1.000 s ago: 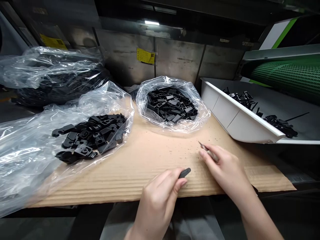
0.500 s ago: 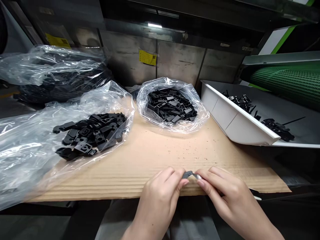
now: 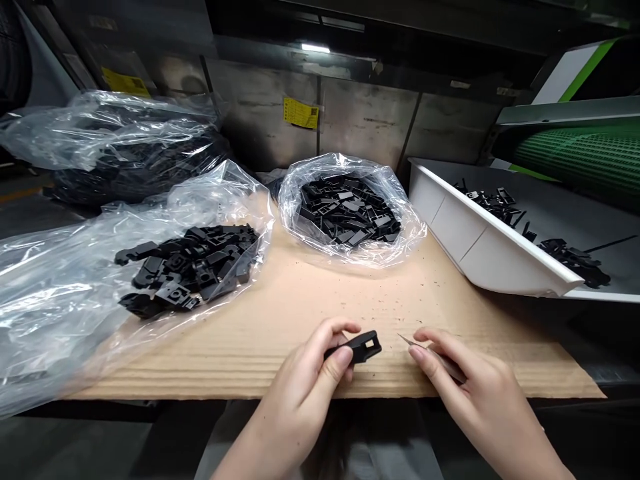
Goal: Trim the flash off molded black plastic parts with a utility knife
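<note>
My left hand [image 3: 311, 373] pinches a black plastic part [image 3: 364, 347] between thumb and fingers, just above the front of the cardboard sheet [image 3: 300, 293]. A small square hole shows near the part's right end; its left end is hidden by the fingers. In my right hand [image 3: 477, 387] is a slim craft knife [image 3: 451, 368], its thin pointed blade aimed left toward the part. A gap separates the blade tip from the part. The far end of the knife is covered by my palm.
A clear bag of black parts [image 3: 350, 212] stands open at the back. Loose black parts [image 3: 193, 270] lie on another clear bag [image 3: 60, 300] at left, with a fuller bag [image 3: 135, 153] behind. At right are a white tray [image 3: 500, 250] and a green roller [image 3: 580, 153].
The knife has drawn away to the right from the black part. My left hand has turned the part so its square hole shows. The view has shifted slightly.
</note>
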`<state>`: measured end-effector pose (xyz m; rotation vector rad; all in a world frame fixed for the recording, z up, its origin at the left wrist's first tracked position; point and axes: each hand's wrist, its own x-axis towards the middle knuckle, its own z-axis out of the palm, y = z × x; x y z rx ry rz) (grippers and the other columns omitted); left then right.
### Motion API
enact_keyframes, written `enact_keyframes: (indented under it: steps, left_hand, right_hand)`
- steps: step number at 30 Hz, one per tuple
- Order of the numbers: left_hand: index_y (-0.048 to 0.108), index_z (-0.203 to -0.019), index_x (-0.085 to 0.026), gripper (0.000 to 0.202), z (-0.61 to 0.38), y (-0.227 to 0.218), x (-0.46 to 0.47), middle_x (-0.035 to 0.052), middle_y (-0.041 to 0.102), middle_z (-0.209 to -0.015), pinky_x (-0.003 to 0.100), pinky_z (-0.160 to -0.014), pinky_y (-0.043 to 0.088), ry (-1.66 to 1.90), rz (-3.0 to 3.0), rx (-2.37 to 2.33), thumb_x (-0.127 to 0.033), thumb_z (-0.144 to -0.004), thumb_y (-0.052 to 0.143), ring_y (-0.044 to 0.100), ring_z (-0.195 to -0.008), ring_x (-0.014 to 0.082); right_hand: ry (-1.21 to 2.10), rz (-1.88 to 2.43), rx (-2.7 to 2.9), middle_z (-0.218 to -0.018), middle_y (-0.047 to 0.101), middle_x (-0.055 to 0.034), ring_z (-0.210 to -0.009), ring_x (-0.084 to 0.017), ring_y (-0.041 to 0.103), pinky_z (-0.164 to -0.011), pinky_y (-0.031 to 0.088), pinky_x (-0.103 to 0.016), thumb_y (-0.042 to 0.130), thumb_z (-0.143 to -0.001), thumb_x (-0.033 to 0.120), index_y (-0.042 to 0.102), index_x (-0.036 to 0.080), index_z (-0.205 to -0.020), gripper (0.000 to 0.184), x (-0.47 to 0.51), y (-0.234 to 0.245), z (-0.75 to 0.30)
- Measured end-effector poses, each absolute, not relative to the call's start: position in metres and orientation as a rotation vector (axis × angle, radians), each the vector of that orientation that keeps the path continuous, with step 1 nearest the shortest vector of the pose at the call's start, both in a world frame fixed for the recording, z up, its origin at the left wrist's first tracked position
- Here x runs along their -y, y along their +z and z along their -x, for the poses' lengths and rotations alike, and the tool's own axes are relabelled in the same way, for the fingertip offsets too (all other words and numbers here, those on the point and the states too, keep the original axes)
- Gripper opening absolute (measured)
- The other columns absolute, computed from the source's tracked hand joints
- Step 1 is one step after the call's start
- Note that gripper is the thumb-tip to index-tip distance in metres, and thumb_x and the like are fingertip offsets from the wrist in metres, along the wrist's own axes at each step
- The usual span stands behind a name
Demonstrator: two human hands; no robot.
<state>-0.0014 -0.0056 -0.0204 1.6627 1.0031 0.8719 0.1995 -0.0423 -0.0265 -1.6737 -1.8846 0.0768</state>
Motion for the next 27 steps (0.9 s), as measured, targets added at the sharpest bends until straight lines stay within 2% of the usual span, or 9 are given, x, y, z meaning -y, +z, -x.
enact_keyframes:
  steps: [2, 4, 9, 15, 22, 27]
  left_hand:
    - [0.052, -0.090, -0.022, 0.014, 0.003, -0.020, 0.004, -0.0023, 0.056, -0.070, 0.018, -0.059, 0.040, 0.901, -1.495, -0.985, -0.030, -0.089, 0.041, 0.052, -0.062, 0.0109]
    - [0.053, -0.082, -0.020, 0.016, 0.003, -0.020, 0.003, -0.0040, 0.049, -0.060, 0.017, -0.055, 0.037, 0.920, -1.399, -0.957, -0.031, -0.088, 0.043, 0.047, -0.058, 0.0097]
    - [0.057, -0.076, -0.017, 0.020, 0.000, -0.020, 0.005, -0.0039, 0.046, -0.062, 0.017, -0.053, 0.034, 0.961, -1.359, -0.992, -0.032, -0.085, 0.048, 0.044, -0.058, 0.0089]
    - [0.057, -0.071, -0.016, 0.022, -0.003, -0.021, 0.009, -0.0039, 0.044, -0.058, 0.018, -0.051, 0.033, 0.971, -1.429, -1.048, -0.031, -0.084, 0.049, 0.041, -0.054, 0.0095]
    - [0.054, -0.067, -0.016, 0.023, -0.004, -0.020, 0.010, -0.0048, 0.041, -0.054, 0.019, -0.049, 0.031, 0.976, -1.484, -1.054, -0.029, -0.084, 0.047, 0.039, -0.052, 0.0097]
    - [0.050, -0.060, -0.016, 0.026, -0.007, -0.017, 0.011, -0.0051, 0.039, -0.052, 0.018, -0.048, 0.030, 0.975, -1.509, -1.059, -0.027, -0.084, 0.046, 0.037, -0.051, 0.0095]
  right_hand:
    - [0.070, 1.633, 1.865, -0.070, 0.066, 0.0007, -0.055, -0.012, 0.060, -0.048, 0.044, -0.021, 0.046, -0.086, 0.031, 0.057, 0.022, -0.082, 0.015, 0.044, -0.026, -0.197]
    - [0.020, 1.519, 1.909, -0.070, 0.065, 0.0005, -0.057, -0.012, 0.061, -0.052, 0.044, -0.021, 0.045, -0.087, 0.026, 0.056, 0.021, -0.082, 0.014, 0.046, -0.026, -0.195]
    - [-0.173, 1.257, 2.106, -0.069, 0.064, -0.0018, -0.058, -0.012, 0.061, -0.056, 0.044, -0.022, 0.049, -0.085, 0.011, 0.056, 0.016, -0.088, 0.009, 0.052, -0.016, -0.196]
    - [-0.417, 1.131, 2.357, -0.068, 0.064, -0.0054, -0.058, -0.015, 0.060, -0.053, 0.040, -0.027, 0.047, -0.086, 0.013, 0.059, 0.012, -0.086, 0.012, 0.049, 0.006, -0.190]
    - [-0.511, 1.059, 2.553, -0.058, 0.056, -0.0029, -0.049, -0.014, 0.051, -0.046, 0.032, -0.027, 0.040, -0.083, 0.005, 0.063, 0.011, -0.083, 0.023, 0.037, 0.014, -0.183]
    - [-0.621, 1.122, 2.505, -0.057, 0.054, -0.0015, -0.049, -0.014, 0.048, -0.047, 0.028, -0.028, 0.042, -0.080, 0.008, 0.059, 0.014, -0.079, 0.019, 0.040, 0.015, -0.179]
